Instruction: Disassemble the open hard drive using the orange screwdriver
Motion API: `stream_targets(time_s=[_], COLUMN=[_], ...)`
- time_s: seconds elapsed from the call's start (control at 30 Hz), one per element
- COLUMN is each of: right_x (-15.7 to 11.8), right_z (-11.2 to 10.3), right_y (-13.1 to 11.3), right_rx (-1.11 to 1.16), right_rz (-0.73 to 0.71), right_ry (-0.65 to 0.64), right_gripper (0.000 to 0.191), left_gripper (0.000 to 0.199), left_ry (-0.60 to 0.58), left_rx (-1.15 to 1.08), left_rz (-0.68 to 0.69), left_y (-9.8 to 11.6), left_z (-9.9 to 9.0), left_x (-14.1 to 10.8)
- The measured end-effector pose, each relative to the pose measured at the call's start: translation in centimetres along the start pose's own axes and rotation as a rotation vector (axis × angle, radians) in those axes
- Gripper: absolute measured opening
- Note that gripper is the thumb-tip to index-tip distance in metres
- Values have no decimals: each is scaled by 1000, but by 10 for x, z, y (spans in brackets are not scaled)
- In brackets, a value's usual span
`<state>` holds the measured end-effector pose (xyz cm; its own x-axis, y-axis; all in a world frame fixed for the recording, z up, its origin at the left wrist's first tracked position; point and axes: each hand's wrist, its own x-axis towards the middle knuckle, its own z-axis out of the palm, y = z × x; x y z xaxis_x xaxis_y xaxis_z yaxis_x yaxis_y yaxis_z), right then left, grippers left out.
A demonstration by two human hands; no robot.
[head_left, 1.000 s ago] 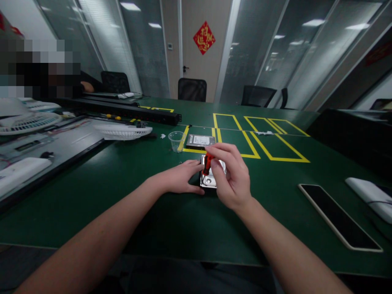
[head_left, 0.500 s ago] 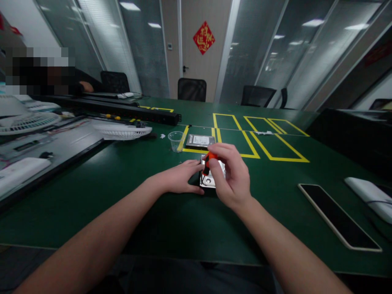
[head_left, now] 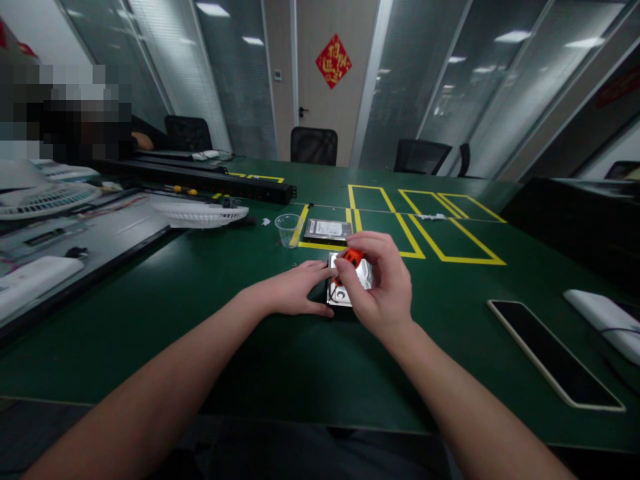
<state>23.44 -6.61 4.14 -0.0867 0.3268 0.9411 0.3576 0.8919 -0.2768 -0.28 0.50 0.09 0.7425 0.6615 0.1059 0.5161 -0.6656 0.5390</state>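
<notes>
A silver hard drive (head_left: 341,295) lies on the green table in front of me, partly covered by my hands. My left hand (head_left: 299,288) grips its left side, thumb at the near corner and fingers along the far part. Between the thumb and fingers of my right hand (head_left: 381,283) is a screwdriver (head_left: 354,257) with an orange and black handle. The tool leans, its thin shaft reaching down to the near left corner of the drive's top. Whether the tip sits in a screw I cannot tell. A second hard drive (head_left: 327,231), label up, lies just beyond.
A clear plastic cup (head_left: 287,230) stands left of the second drive. Yellow tape (head_left: 470,260) outlines boxes on the table. To the right lie a phone (head_left: 555,353) and a white device (head_left: 605,323). Fan parts (head_left: 200,213) and a long black bar (head_left: 215,181) fill the left, near another person.
My right hand's fingers have shifted slightly right around the screwdriver handle, which now leans further to the right. My left hand and the hard drive have stayed in place.
</notes>
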Motion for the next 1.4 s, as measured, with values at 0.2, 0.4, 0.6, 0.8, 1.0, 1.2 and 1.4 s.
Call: stream_targets(time_s=[0.2, 0.4, 0.6, 0.8, 1.0, 1.2, 1.4], right_x=[-2, -3, 0, -2, -1, 0, -2], right_z=[1, -3, -5, -3, 0, -3, -5], right_y=[3, 1, -2, 0, 3, 2, -1], right_rx=[2, 19, 56, 42, 19, -32, -7], right_rz=[7, 52, 23, 32, -23, -41, 21], right_ry=[-22, -56, -74, -67, -23, -28, -73], right_gripper=[25, 26, 36, 32, 30, 28, 43], left_gripper=[105, 99, 93, 103, 106, 96, 94], left_ry=[-19, 1, -7, -10, 5, 12, -10], left_rx=[8, 13, 29, 26, 20, 22, 54], left_rz=[-24, 9, 11, 28, 40, 26, -11], left_y=[2, 5, 6, 4, 3, 4, 8], left_z=[-1, -1, -2, -2, -2, -1, -2], left_x=[0, 2, 3, 3, 1, 2, 3])
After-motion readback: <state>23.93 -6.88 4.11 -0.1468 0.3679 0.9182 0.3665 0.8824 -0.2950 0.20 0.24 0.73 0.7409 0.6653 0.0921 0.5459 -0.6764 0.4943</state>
